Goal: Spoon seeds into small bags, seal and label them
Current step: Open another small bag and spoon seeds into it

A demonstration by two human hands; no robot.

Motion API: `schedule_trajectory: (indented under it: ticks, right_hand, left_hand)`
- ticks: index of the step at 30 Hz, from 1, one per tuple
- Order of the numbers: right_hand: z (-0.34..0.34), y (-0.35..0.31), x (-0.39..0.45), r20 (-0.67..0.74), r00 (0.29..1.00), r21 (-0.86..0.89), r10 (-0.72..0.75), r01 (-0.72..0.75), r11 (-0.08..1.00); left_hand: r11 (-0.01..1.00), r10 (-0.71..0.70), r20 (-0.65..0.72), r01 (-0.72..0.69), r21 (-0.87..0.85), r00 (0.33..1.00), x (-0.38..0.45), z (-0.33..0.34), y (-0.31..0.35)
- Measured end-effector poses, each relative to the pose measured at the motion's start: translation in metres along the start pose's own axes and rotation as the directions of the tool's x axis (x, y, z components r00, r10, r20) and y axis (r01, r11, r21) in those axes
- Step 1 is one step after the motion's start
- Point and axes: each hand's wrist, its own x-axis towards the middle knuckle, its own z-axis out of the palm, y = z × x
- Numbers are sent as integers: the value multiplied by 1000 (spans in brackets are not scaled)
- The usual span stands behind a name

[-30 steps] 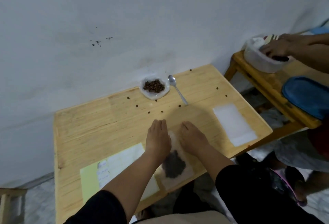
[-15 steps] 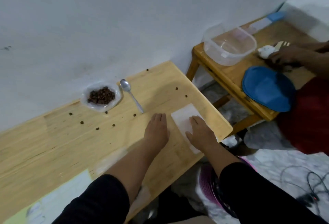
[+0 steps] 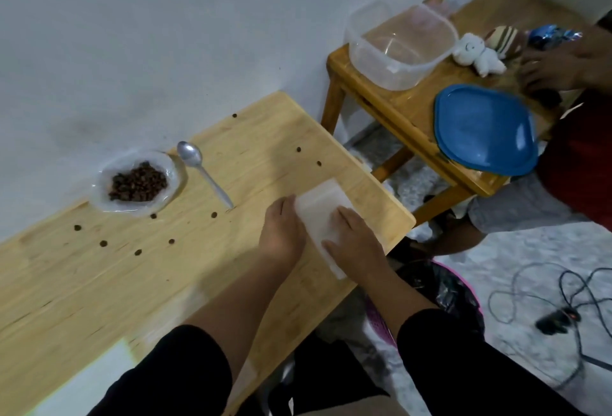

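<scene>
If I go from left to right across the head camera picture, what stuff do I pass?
Seeds → spoon → left hand → bag → right hand → clear tub → blue lid.

Both hands, left [image 3: 281,233] and right [image 3: 352,242], flat on a white bag [image 3: 319,208]

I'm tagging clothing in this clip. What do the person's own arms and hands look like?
Both arms wear black sleeves pushed up, leaving the forearms bare. The left hand and right hand are bare: no gloves, and no rings, watch or bracelets that I can see.
</scene>
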Motion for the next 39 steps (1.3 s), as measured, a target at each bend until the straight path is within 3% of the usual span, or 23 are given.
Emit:
schedule_trajectory:
  ticks: [6, 9, 11, 16, 20, 24, 26, 28, 31, 35, 39]
  right_hand:
    - [3, 1, 2, -13, 1000, 3, -15, 16, 1000]
    - [0, -1, 3, -44, 999, 49, -11, 13, 999]
    - [-6, -5, 5, -144, 989, 81, -27, 38, 996]
    - [-33, -32, 16, -488, 855, 26, -173, 212, 977]
    - [-61, -74, 28, -581, 763, -17, -283, 337, 942]
    - [-73, -130, 24, -537, 755, 68, -378, 485, 872]
    - [-70, -160, 17, -527, 750, 133, -400, 537, 833]
    - [-62, -192, 8, -545, 740, 199, -394, 571, 797]
    - [-45, -232, -7, -525, 769, 408, -365, 604, 684]
    - [-26, -269, -21, -284, 865, 682, -414, 486, 547]
    - [-18, -293, -34, -141, 852, 760, -504, 420, 497]
  left_hand:
    - [1000, -5, -19, 4, -14, 1000, 0, 12, 0]
    - [983, -78, -25, 73, -168, 997, 2, 4, 8]
    - [952, -157, -43, 139, -274, 987, 3, -4, 10]
    - [897, -179, -103, 119, -426, 978, 6, -31, 7]
    - [905, -138, -213, 35, -425, 967, 7, -70, -3]
    - [892, -198, -337, 26, -452, 920, -1, -125, -21]
    - [887, -236, -445, 5, -461, 864, -11, -152, -33]
    - [832, -367, -493, 42, -552, 789, -25, -176, -42]
    - [663, -548, -385, 105, -742, 742, -50, -202, -50]
    - [434, -607, -277, 18, -901, 745, -80, -220, -70]
    - [395, -634, -275, -3, -919, 722, -100, -234, -85]
